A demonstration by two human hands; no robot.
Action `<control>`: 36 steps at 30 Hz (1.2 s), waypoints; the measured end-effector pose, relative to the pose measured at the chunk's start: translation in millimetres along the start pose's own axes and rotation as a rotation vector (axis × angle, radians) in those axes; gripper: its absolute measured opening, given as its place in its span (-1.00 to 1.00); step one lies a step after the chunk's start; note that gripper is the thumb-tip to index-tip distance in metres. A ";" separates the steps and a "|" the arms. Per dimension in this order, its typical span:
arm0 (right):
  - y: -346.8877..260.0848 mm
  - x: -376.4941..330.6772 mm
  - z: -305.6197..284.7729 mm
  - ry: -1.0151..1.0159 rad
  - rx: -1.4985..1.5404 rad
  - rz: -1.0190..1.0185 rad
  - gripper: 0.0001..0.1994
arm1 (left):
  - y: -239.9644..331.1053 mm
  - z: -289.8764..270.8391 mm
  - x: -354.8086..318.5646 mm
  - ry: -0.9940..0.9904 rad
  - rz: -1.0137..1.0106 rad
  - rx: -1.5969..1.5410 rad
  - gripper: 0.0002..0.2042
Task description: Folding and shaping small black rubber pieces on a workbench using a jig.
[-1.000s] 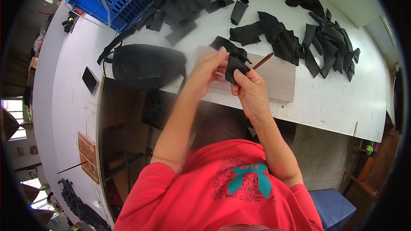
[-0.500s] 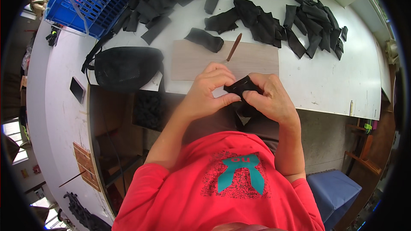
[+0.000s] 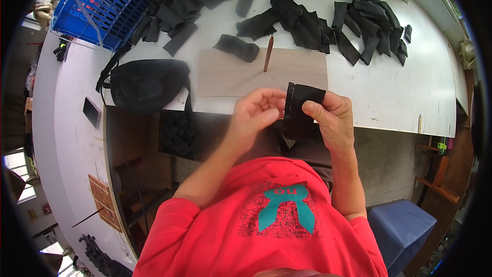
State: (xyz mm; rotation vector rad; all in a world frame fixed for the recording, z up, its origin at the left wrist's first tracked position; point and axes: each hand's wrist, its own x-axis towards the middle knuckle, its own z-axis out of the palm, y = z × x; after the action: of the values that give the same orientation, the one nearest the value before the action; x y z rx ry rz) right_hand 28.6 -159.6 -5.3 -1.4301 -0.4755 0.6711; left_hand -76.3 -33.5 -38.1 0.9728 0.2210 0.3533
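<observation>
My right hand [image 3: 334,118] pinches a piece of black fabric [image 3: 306,103] between thumb and fingers, just off the table's front edge. The fabric is a short, flat band, and a light line of stitching runs down its left edge. Close by that edge is my left hand [image 3: 259,112], its fingers loosely curled and the thumb apart; whether the fingertips touch the fabric I cannot tell. Beyond my hands lies a flat wood-toned board [image 3: 220,82], from which a brown pointed stick [image 3: 268,54] stands up. Another black fabric piece [image 3: 237,47] rests at the board's far edge.
Heaps of black fabric pieces [image 3: 307,25] cover the far table, with another pile [image 3: 376,23] at right. A black bag [image 3: 148,84] and a phone [image 3: 91,112] lie left. At far left stands a blue basket [image 3: 107,5]; a blue covered block [image 3: 402,231] is lower right.
The fabric has been turned upright and opened out flat, its stitched edge now facing left. My right hand has risen slightly with it, while my left hand has loosened off the fabric.
</observation>
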 end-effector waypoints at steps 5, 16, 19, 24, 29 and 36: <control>-16.4 4.1 -9.5 -0.307 -0.335 0.060 -0.81 | 40.4 -6.7 30.0 -0.214 -0.235 0.135 -0.75; -14.4 7.6 -15.4 -0.318 -0.197 0.215 -0.86 | 54.4 -4.3 36.8 -0.410 -0.475 0.313 -0.85; -12.9 7.9 -19.3 -0.341 -0.227 0.197 -0.88 | 53.4 -4.9 36.4 -0.373 -0.481 0.323 -0.85; -19.4 11.3 -18.3 -0.414 -0.323 0.167 -0.89 | 52.0 -8.5 38.9 -0.411 -0.486 0.330 -0.86; -19.6 12.5 -15.8 -0.488 -0.393 0.094 -0.88 | 55.6 -4.7 36.4 -0.421 -0.571 0.362 -0.88; -9.3 15.0 -15.8 -0.609 -0.531 -0.021 -0.82 | 50.3 -5.4 31.0 -0.414 -0.593 0.369 -0.89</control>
State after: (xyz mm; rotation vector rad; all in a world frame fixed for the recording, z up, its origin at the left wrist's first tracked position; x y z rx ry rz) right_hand 51.4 -161.3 1.0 -1.6953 -1.2136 1.0160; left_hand -59.3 8.5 0.3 1.2639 0.1886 -0.4458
